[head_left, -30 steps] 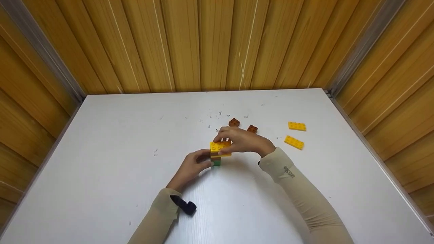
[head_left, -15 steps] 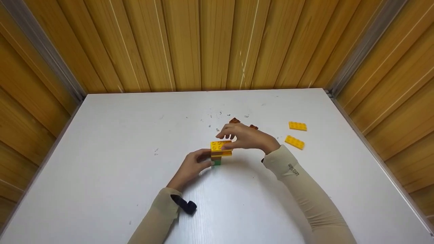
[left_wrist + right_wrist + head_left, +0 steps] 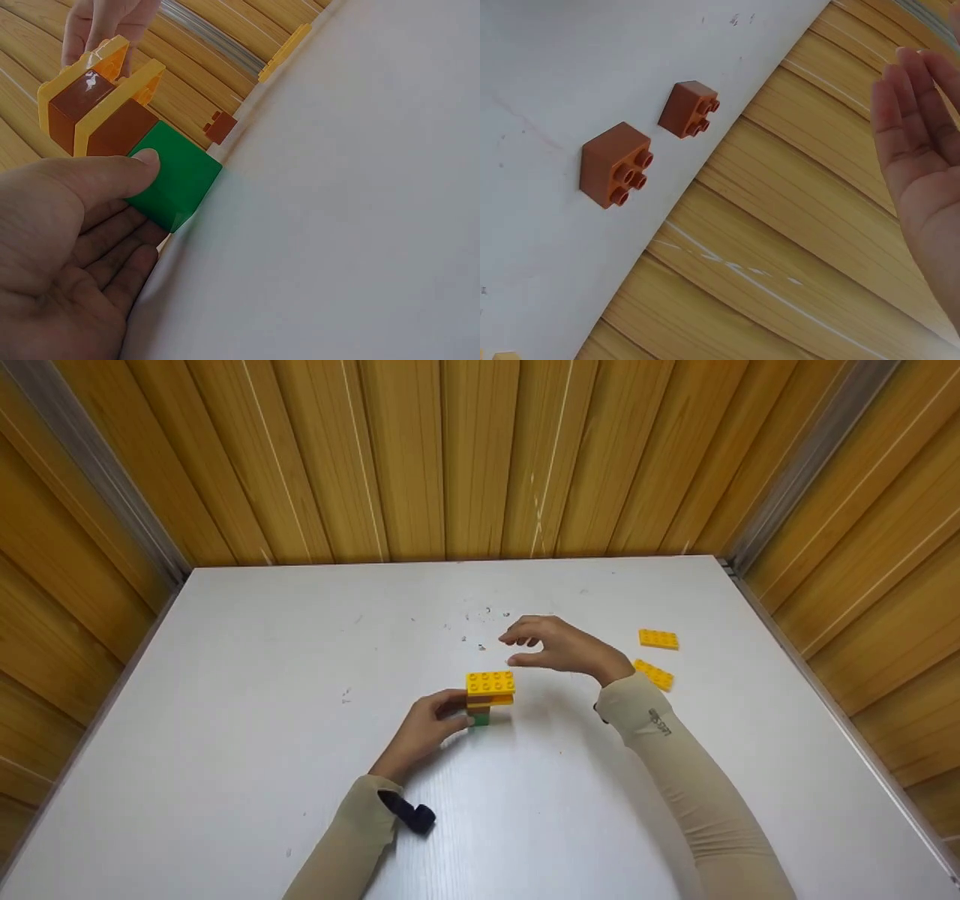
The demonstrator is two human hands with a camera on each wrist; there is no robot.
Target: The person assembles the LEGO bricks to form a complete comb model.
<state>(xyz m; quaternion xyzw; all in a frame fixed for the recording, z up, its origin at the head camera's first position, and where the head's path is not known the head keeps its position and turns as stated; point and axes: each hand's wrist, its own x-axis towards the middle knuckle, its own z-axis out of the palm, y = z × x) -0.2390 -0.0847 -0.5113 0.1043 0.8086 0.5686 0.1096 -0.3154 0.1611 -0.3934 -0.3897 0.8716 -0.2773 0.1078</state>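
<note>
A small stack of toy building bricks stands on the white table. From the bottom it has a green brick [image 3: 176,180], a brown brick [image 3: 118,129], a yellow plate, another brown brick [image 3: 79,97] and a top yellow plate [image 3: 490,682]. Both plates jut out to the right. My left hand [image 3: 427,729] grips the stack low down, its thumb on the green brick. Beyond the stack and to its right, my right hand [image 3: 561,646] hovers with nothing in it, fingers gently bent. Two loose brown bricks [image 3: 613,166] show in the right wrist view; the right hand hides them from the head camera.
Two yellow plates lie at the right of the table [image 3: 262,780], one farther back [image 3: 658,640], the other [image 3: 654,675] partly covered by the right sleeve. Wood-patterned walls [image 3: 480,457] enclose the back and sides. A black strap [image 3: 407,813] sits on the left wrist.
The right hand has let go of the top yellow plate and moved up, away and to the right, now covering the loose brown bricks. The left hand and stack have stayed put.
</note>
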